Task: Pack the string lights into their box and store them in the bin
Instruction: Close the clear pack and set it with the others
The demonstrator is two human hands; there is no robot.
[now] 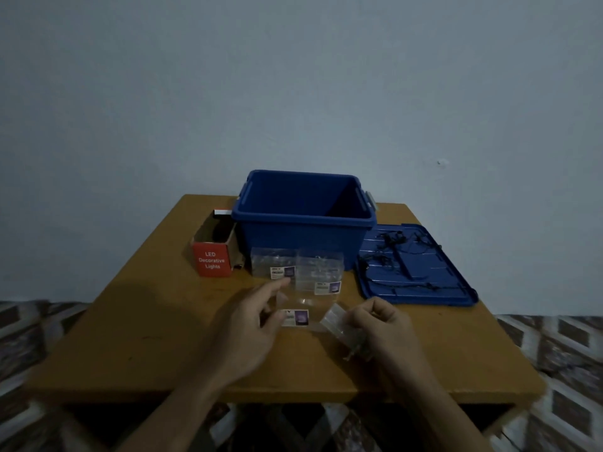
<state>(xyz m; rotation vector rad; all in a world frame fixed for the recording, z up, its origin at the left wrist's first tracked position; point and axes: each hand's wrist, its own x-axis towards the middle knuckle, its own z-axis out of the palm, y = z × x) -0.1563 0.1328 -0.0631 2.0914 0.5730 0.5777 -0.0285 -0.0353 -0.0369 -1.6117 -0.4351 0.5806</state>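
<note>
Tangled black string lights point(400, 256) lie on the blue plastic lid point(452, 283) at two o'clock, nearer the right hand point(380, 321), which pinches a clear packet point(336, 321); the left hand point(251, 324) hovers loose-fingered.

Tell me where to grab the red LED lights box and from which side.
Take the red box at its near end, just behind the labelled face, with fingers across its left and right walls, coming from the front-left. It lies lengthwise with its open top up, and the blue bin stands close along its right side, so that side probably leaves little room.
</note>
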